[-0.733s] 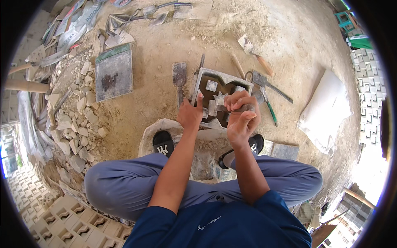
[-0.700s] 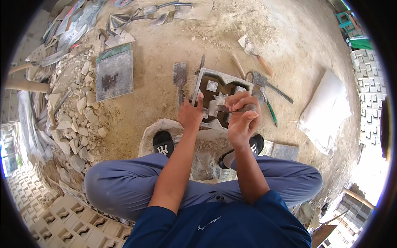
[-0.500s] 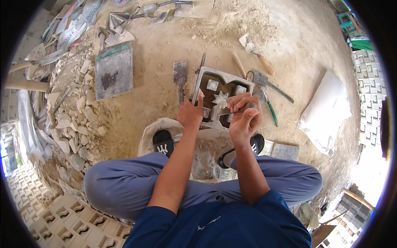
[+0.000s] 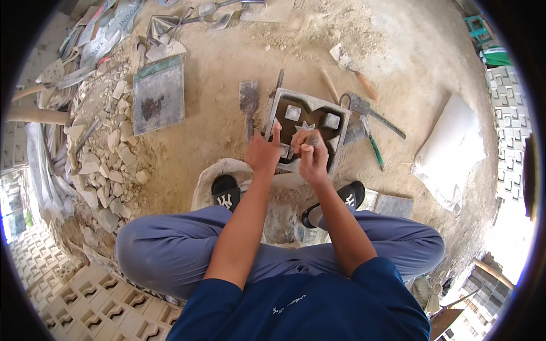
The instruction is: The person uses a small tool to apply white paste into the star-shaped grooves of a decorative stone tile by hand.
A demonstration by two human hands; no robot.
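Observation:
A grey metal mould [image 4: 304, 103] with square blocks and a star-shaped core lies on the sandy ground in front of me. My left hand [image 4: 263, 152] rests on its near left corner, index finger raised against the frame. My right hand [image 4: 310, 154] is over the mould's near middle, fingers closed on a small dark piece that I cannot identify. Both forearms reach forward between my knees.
A flat trowel [image 4: 249, 102] lies left of the mould, hammers and a green-handled tool [image 4: 372, 145] to its right. A grey tray [image 4: 158, 94] and a rubble pile [image 4: 108, 148] are at left, a white sack [image 4: 452, 150] at right, patterned concrete blocks [image 4: 91, 301] at lower left.
My right hand has drawn closer to my left and its fingers have closed over the mould's near middle. My left index finger has lifted.

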